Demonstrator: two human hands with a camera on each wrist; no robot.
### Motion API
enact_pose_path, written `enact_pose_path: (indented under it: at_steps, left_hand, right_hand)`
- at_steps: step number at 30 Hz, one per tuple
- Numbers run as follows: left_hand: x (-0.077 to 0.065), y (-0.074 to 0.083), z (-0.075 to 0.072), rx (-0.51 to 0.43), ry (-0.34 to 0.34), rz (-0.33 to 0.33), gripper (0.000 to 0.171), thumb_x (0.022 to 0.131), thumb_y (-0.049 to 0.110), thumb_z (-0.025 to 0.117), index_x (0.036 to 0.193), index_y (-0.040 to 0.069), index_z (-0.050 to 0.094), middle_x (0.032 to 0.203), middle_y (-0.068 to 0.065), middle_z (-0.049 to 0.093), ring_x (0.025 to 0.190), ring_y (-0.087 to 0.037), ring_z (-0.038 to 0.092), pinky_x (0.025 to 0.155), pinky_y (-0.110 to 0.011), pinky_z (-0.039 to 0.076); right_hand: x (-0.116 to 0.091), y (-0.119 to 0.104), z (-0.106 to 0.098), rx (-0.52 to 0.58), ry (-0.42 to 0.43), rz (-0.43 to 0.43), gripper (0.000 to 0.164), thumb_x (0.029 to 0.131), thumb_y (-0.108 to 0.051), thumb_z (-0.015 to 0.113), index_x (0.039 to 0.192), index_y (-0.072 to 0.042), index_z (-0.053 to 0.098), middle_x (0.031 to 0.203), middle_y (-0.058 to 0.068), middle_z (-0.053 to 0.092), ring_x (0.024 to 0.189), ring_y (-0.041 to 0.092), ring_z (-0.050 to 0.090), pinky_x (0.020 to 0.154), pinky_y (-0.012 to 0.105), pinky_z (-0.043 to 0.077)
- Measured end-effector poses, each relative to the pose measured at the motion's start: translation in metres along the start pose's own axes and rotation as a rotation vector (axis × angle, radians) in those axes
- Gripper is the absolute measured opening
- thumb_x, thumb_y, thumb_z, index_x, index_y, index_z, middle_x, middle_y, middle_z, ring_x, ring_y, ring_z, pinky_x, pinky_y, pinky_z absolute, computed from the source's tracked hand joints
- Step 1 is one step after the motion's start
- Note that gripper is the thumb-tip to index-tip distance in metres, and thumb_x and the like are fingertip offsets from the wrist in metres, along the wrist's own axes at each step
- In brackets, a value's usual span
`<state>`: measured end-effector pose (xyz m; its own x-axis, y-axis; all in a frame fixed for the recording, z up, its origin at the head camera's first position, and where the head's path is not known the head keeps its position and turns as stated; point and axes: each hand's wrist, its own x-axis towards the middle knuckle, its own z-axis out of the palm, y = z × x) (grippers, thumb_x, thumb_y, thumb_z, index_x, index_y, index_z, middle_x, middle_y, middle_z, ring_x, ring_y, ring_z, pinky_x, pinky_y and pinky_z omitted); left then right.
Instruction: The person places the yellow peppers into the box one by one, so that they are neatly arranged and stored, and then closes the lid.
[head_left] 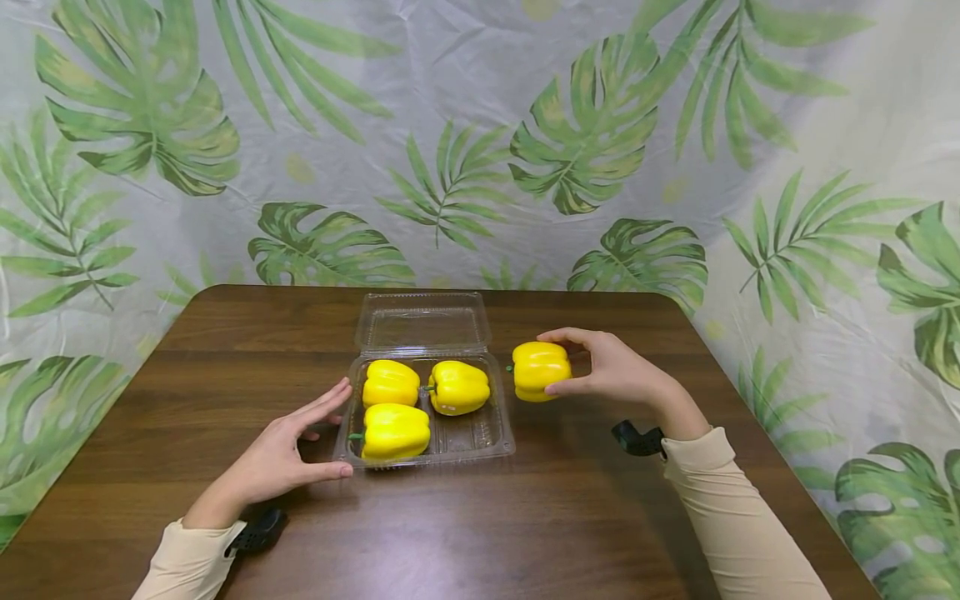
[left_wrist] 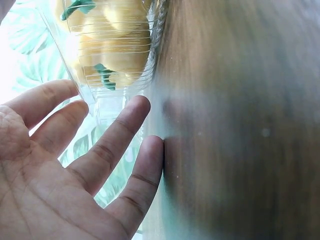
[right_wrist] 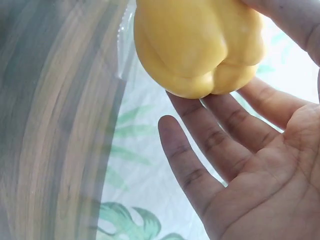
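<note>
A clear plastic clamshell container (head_left: 457, 437) lies with its lid (head_left: 423, 325) folded back. In it are three yellow bell peppers: one at the back left (head_left: 391, 383), one at the front left (head_left: 396, 432) and one at the back right (head_left: 459, 388). My left hand (head_left: 281, 458) is at the container's left edge, fingers spread and fairly straight. To the right of the container my right hand (head_left: 611, 371) holds another yellow bell pepper (head_left: 540, 371) between thumb and fingers, its green stem pointing left. The right wrist view shows this pepper's (right_wrist: 190, 45) lobed bottom against the fingers.
A dark brown wooden table (head_left: 525, 517) carries everything. Behind it hangs a pale cloth (head_left: 480, 167) with green leaf prints. The front right part of the container's base holds no pepper. A dark wrist device (head_left: 258, 531) is worn on the left arm, another (head_left: 637, 437) on the right.
</note>
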<state>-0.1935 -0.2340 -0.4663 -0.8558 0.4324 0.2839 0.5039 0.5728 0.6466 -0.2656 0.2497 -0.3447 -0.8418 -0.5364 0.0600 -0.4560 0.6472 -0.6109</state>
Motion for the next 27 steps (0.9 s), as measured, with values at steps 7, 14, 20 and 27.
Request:
enact_pose_path:
  at_steps: [7,14,20,27]
  left_hand:
    - [0.0,-0.001,0.0,0.0,0.0,0.001,0.101,0.084,0.038,0.094,0.168,0.018,0.04,0.176,-0.009,0.035,0.121,-0.004,0.066,0.093,-0.034,0.061]
    - [0.0,-0.001,0.0,0.001,0.002,0.005,0.101,0.084,0.038,0.094,0.168,0.018,0.04,0.176,-0.009,0.036,0.121,-0.003,0.066,0.093,-0.034,0.061]
    - [-0.001,-0.002,0.0,0.009,0.008,0.004,0.101,0.084,0.038,0.094,0.167,0.018,0.041,0.175,-0.009,0.036,0.121,-0.004,0.066,0.092,-0.034,0.061]
    - [0.0,-0.002,0.001,0.003,0.002,0.009,0.101,0.084,0.038,0.094,0.168,0.018,0.04,0.176,-0.009,0.036,0.121,-0.003,0.066,0.093,-0.034,0.061]
  right_hand:
    - [0.006,-0.008,0.009,0.003,0.01,-0.03,0.072,0.084,-0.035,0.094,0.147,-0.021,0.063,0.138,-0.003,0.071,0.127,0.022,0.064,0.114,0.054,0.049]
    - [0.014,-0.016,0.022,0.025,-0.006,-0.063,0.071,0.084,-0.034,0.094,0.146,-0.021,0.063,0.142,-0.003,0.069,0.13,0.023,0.063,0.115,0.055,0.048]
    - [0.023,-0.026,0.035,0.021,-0.043,-0.082,0.073,0.084,-0.035,0.094,0.148,-0.02,0.062,0.145,-0.003,0.068,0.133,0.021,0.062,0.117,0.053,0.048]
    - [0.029,-0.036,0.049,0.043,-0.1,-0.082,0.074,0.086,-0.032,0.093,0.15,-0.017,0.06,0.148,-0.004,0.066,0.136,0.02,0.06,0.119,0.048,0.047]
